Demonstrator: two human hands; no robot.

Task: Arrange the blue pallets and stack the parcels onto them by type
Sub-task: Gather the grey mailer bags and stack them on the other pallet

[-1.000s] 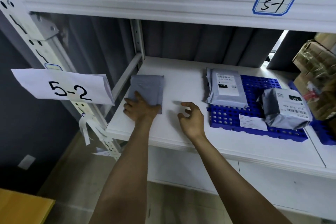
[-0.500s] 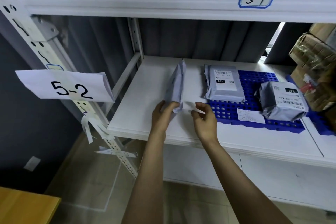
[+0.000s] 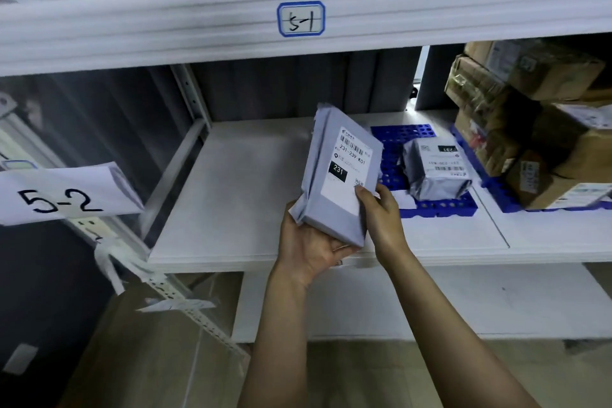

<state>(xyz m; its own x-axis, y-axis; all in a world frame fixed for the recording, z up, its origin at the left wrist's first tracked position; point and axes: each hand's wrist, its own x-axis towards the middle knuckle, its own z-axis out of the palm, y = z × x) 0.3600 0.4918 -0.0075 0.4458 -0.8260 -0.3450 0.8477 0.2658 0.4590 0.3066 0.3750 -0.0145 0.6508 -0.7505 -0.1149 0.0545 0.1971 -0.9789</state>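
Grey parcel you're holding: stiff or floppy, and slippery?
The grey parcel is probably fairly stiff: held only at its lower end, it does not sag. Its smooth plastic wrap may be slippery. Likely light: left hand and right hand hold it by that end.

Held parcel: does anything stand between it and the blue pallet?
Nothing visible does. The parcel, gripped by the left hand and right hand, is above the shelf, just left of the pallet. A second parcel sits on the pallet's right part; its left part is hidden behind the held one.
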